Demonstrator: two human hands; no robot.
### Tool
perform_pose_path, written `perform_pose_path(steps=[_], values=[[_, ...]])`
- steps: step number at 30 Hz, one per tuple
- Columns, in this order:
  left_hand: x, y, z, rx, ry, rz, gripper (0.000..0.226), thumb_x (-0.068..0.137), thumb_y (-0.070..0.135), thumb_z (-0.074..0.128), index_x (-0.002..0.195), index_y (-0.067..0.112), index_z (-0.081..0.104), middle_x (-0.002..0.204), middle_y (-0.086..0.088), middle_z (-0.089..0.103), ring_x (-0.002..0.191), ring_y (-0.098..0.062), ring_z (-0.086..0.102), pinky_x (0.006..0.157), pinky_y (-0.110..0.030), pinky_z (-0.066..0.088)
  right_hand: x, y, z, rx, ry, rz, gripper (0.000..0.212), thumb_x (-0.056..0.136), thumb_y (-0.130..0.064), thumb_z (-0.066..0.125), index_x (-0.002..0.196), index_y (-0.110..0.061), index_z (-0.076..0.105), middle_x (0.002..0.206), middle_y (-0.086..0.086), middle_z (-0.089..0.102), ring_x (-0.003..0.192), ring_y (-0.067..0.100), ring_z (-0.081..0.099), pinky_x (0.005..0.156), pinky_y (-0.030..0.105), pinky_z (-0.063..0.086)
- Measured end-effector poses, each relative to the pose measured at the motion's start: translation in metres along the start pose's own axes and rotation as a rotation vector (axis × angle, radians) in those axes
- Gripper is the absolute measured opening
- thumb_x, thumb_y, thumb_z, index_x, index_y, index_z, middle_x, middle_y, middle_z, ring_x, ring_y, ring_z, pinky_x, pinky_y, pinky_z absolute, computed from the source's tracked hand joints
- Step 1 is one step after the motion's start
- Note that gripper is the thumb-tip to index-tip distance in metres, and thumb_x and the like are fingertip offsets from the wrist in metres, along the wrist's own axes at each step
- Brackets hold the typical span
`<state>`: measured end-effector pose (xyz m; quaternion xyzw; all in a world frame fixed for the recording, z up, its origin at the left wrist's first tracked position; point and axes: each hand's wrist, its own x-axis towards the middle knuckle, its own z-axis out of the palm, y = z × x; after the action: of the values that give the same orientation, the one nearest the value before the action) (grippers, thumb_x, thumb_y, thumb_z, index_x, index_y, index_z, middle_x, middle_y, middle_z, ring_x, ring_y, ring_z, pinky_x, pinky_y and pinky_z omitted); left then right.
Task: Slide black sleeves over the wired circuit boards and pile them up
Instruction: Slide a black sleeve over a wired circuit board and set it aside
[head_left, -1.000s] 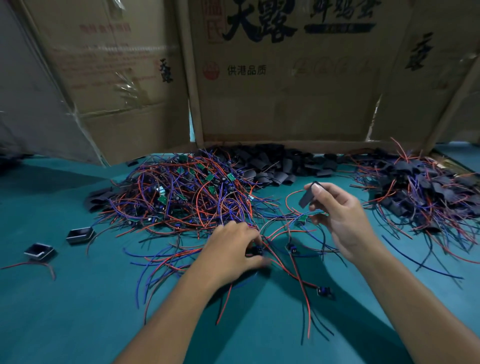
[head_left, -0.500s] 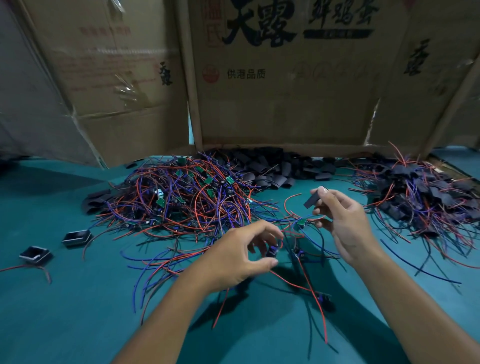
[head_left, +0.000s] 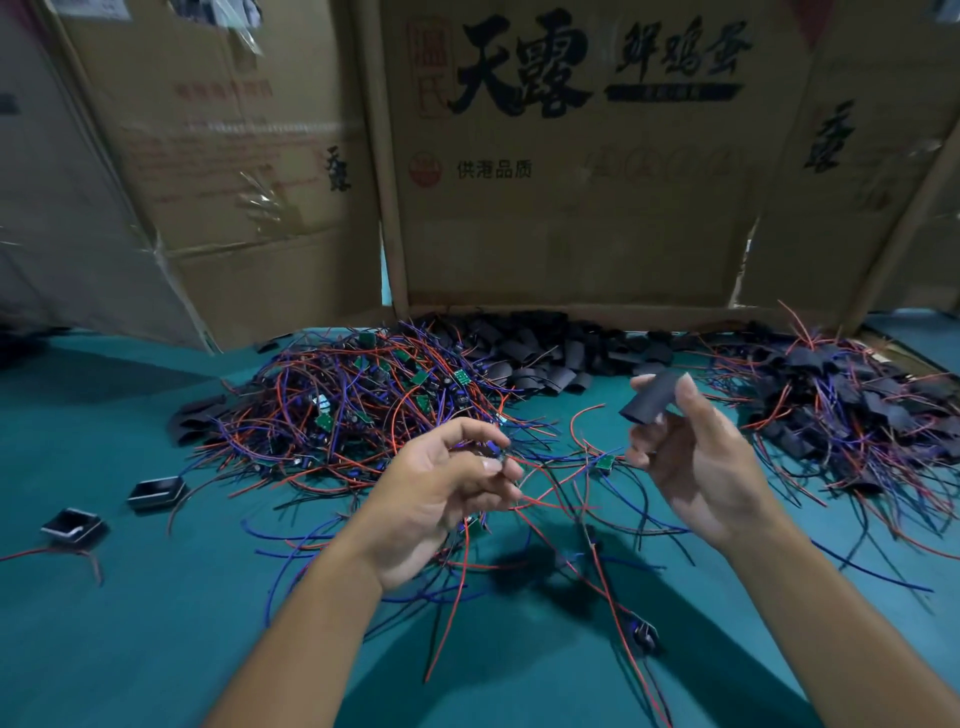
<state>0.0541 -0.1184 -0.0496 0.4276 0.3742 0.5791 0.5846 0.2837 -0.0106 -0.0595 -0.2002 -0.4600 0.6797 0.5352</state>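
My right hand (head_left: 696, 457) pinches a black sleeve (head_left: 649, 397) between thumb and forefinger, held up over the table. My left hand (head_left: 441, 493) pinches a small wired circuit board (head_left: 498, 451) at its fingertips, lifted off the table, with red and blue wires trailing down from it. The two hands are a short way apart. A big tangle of unsleeved wired boards (head_left: 363, 405) lies behind my left hand. Loose black sleeves (head_left: 545, 353) are heaped at the back centre. A pile of sleeved boards (head_left: 852, 410) lies at the right.
Cardboard panels (head_left: 571, 208) stand along the back of the teal table (head_left: 130, 649). Two small black square parts (head_left: 156, 491) (head_left: 72, 527) lie at the left. Stray wires and a wired part (head_left: 644, 634) lie under and between my forearms.
My left hand has lifted a wired board off the table and turned palm-up. My right hand has raised the sleeve slightly and turned it.
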Motion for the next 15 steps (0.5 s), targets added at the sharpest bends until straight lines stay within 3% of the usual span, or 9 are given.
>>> perform_pose_path(steps=[4,6,10,15], values=[[-0.003,0.006,0.001,-0.053,0.016,-0.056,0.019,0.083,0.009,0.069,0.097,0.006,0.055,0.081,-0.018,0.066,0.059,-0.020,0.060,0.059,-0.024,0.056,-0.012,0.003,0.009,-0.056,-0.335,0.241,0.055,0.067,-0.051,0.083,0.103,-0.010,0.072,0.075,0.014,0.064,0.065,0.025,0.064,0.065,0.038,0.056],[-0.002,0.006,0.001,-0.007,0.025,-0.068,0.019,0.082,0.011,0.066,0.097,0.006,0.055,0.080,-0.017,0.066,0.058,-0.019,0.058,0.058,-0.023,0.054,-0.017,0.008,0.015,-0.111,-0.419,0.265,0.059,0.066,-0.052,0.084,0.105,-0.009,0.071,0.080,0.018,0.067,0.071,0.031,0.068,0.076,0.046,0.056],[-0.003,0.004,-0.001,0.008,-0.032,-0.098,0.019,0.085,0.011,0.067,0.100,0.004,0.058,0.077,-0.015,0.062,0.060,-0.018,0.055,0.056,-0.023,0.051,-0.018,0.022,0.024,0.075,-0.351,0.274,0.055,0.069,-0.050,0.084,0.104,-0.009,0.071,0.085,0.017,0.068,0.084,0.035,0.070,0.096,0.062,0.047],[-0.003,0.004,-0.006,-0.006,-0.116,-0.066,0.015,0.087,0.016,0.057,0.093,0.006,0.066,0.072,-0.010,0.057,0.063,-0.016,0.052,0.057,-0.024,0.046,-0.017,0.030,0.031,0.429,-0.385,0.273,0.042,0.087,-0.047,0.069,0.110,-0.013,0.066,0.095,0.010,0.072,0.105,0.031,0.066,0.104,0.066,0.035]])
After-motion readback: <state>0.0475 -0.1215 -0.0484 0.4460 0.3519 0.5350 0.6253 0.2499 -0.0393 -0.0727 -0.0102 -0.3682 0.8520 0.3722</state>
